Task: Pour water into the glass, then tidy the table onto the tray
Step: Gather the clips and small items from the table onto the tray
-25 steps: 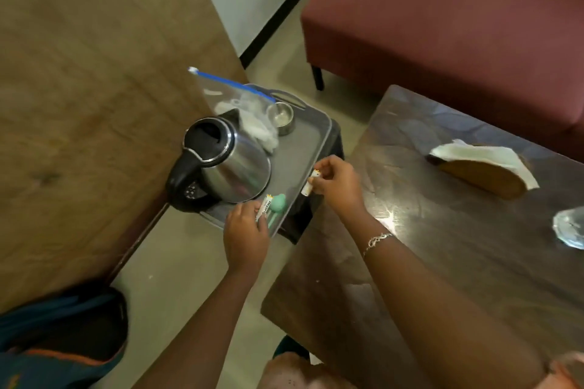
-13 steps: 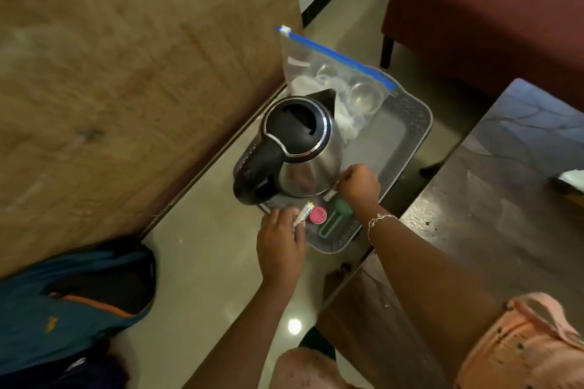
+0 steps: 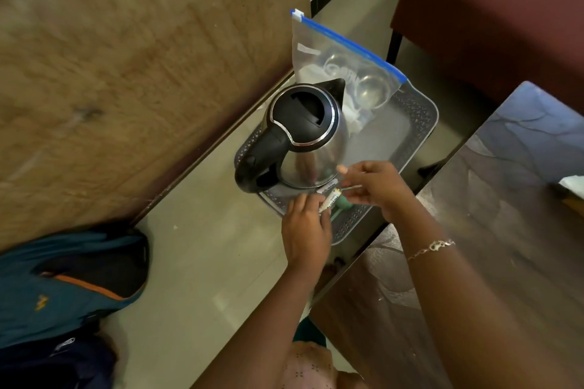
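Steel kettle (image 3: 308, 139) stands on the grey tray (image 3: 420, 123), beside the zip bag (image 3: 344, 69). The left hand (image 3: 305, 230) holds a small white tube (image 3: 330, 199) over the tray's near corner, as before. The right hand (image 3: 374, 185) has lifted from the tray, its fingers (image 3: 346, 170) now half open, beside the desk (image 3: 474, 246).

We are seeing the grey tray (image 3: 420, 123) sitting low beside the dark table (image 3: 493, 230), its patterned rim showing. The steel kettle (image 3: 303, 133) is standing upright on it, black lid shut, spout pointing away, handle toward the near left corner. Behind it a clear zip bag (image 3: 319, 60) is leaning upright, holding metal bowls. At the tray's near end small white sachets (image 3: 328, 197) and a green item (image 3: 341, 204) are lying.
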The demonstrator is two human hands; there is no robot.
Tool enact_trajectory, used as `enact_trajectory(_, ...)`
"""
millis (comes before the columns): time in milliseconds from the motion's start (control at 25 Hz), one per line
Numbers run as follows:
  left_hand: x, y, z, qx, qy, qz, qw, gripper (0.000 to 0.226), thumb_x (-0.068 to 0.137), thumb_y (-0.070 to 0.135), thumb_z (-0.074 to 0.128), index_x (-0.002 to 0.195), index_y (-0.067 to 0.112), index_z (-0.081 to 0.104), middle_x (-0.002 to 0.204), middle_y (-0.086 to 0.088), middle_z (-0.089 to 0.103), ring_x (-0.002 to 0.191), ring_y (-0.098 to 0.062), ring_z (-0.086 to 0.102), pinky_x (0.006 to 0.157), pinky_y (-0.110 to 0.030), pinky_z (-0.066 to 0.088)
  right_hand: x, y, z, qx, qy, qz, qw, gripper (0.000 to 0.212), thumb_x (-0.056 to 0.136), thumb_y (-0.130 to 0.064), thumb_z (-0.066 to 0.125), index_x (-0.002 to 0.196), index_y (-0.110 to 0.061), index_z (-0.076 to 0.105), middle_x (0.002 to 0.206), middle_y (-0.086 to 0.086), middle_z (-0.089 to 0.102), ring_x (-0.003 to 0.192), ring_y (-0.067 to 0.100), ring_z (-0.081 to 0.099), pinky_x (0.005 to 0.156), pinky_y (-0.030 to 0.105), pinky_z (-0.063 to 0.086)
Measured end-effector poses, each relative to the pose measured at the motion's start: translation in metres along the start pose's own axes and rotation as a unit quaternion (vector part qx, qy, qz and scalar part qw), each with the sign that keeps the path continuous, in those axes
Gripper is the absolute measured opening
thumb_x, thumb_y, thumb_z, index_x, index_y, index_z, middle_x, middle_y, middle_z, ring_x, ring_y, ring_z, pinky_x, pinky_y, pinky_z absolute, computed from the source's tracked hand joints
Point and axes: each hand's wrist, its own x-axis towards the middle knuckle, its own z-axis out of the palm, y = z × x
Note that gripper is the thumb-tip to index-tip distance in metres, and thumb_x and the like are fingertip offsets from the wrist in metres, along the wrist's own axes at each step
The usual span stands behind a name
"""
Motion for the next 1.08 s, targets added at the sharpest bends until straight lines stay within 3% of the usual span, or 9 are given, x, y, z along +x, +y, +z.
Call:
enact_trajectory(80,-0.002,0.009,0.005,-0.003,-0.009,-0.001,1.0,0.019,0.084,0.011,0.06,0.103,0.009,0.062,0.1,-0.009,0.062,0.095,-0.025,0.054,0.075,-0.038,0.046,-0.016,0.002,-0.003,-0.004,-0.024,-0.014,1.0,0.009,0.078,-0.006,0.07,0.074,-0.007,0.062,0.07,0.007,0.062,0.059,0.016,0.06,0.053,0.018,0.056)
enact_trajectory(160,-0.002,0.017,0.01,-0.004,-0.023,0.004,1.0,0.019,0.085,0.013,0.059,0.104,0.01,0.061,0.103,-0.008,0.063,0.098,-0.025,0.053,0.076,-0.04,0.046,-0.019,0.003,-0.007,-0.028,0.013,-0.031,0.999,0.011,0.077,0.0,0.069,0.071,-0.007,0.063,0.068,0.007,0.061,0.06,0.017,0.059,0.062,0.022,0.057)
enact_trajectory(280,0.002,0.023,0.016,-0.008,-0.028,0.004,1.0,0.021,0.087,0.015,0.058,0.107,0.01,0.06,0.109,-0.008,0.062,0.104,-0.025,0.053,0.077,-0.038,0.044,-0.011,-0.002,-0.015,-0.088,0.003,-0.033,0.996,0.017,0.073,0.001,0.072,0.067,-0.011,0.063,0.067,0.005,0.062,0.062,0.016,0.061,0.07,0.026,0.056)
enact_trajectory(400,-0.004,0.02,0.024,-0.023,-0.042,-0.002,0.999,0.029,0.09,0.021,0.053,0.118,0.012,0.053,0.118,-0.008,0.059,0.11,-0.023,0.05,0.082,-0.033,0.043,0.01,-0.001,-0.022,-0.096,0.088,-0.049,0.99,0.019,0.071,0.004,0.072,0.064,-0.009,0.062,0.067,0.009,0.063,0.07,0.026,0.066,0.081,0.04,0.057)
enact_trajectory(480,-0.019,0.014,0.032,-0.008,-0.114,0.009,0.993,0.041,0.094,0.032,0.045,0.129,0.011,0.045,0.129,-0.01,0.053,0.12,-0.022,0.046,0.093,-0.032,0.041,0.024,-0.001,-0.02,-0.11,0.13,-0.059,0.984,0.01,0.07,0.004,0.073,0.069,-0.003,0.065,0.072,0.017,0.066,0.082,0.035,0.067,0.086,0.046,0.054)
enact_trajectory(600,-0.023,-0.001,0.04,0.011,-0.19,-0.003,0.982,0.058,0.093,0.044,0.041,0.139,0.009,0.032,0.144,-0.013,0.039,0.133,-0.023,0.034,0.106,-0.035,0.033,0.04,0.006,-0.004,-0.181,0.134,-0.068,0.972,0.007,0.072,0.006,0.068,0.075,0.0,0.068,0.071,0.011,0.066,0.08,0.025,0.065,0.087,0.044,0.053)
enact_trajectory(720,-0.015,-0.01,0.043,0.053,-0.222,0.023,0.973,0.063,0.093,0.048,0.038,0.141,0.009,0.027,0.146,-0.014,0.036,0.135,-0.025,0.032,0.108,-0.035,0.031,0.051,0.013,0.007,-0.24,0.144,-0.063,0.958,0.01,0.074,0.007,0.063,0.075,-0.001,0.069,0.078,0.014,0.071,0.079,0.026,0.065,0.082,0.04,0.055)
enact_trajectory(1080,-0.021,-0.025,0.043,0.052,-0.206,0.08,0.974,0.057,0.094,0.043,0.039,0.139,0.009,0.031,0.142,-0.013,0.042,0.13,-0.024,0.038,0.104,-0.033,0.035,0.067,0.023,0.019,-0.367,0.081,-0.037,0.926,0.015,0.076,-0.001,0.062,0.087,0.0,0.071,0.097,0.024,0.069,0.095,0.04,0.062,0.087,0.044,0.051)
